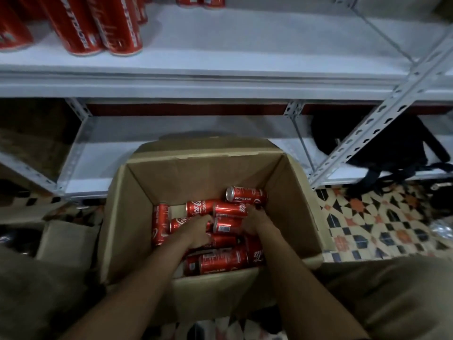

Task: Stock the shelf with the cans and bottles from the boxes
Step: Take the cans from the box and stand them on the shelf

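An open cardboard box (137,200) stands on the floor in front of the white metal shelf (220,79). Several red cola cans (245,193) lie loose on the box's bottom. Both my arms reach down into it. My left hand (196,231) curls its fingers over a can lying in the middle of the pile. My right hand (255,220) curls round another can just to the right. More red cans (117,23) stand upright at the shelf's upper left, and others (199,0) show at the top edge.
A dark bag (392,148) lies on the lower shelf board at right, behind a slanted perforated post (382,114). Patterned floor tiles (375,222) spread to the right. A second cardboard box (66,239) sits at the left of the open one.
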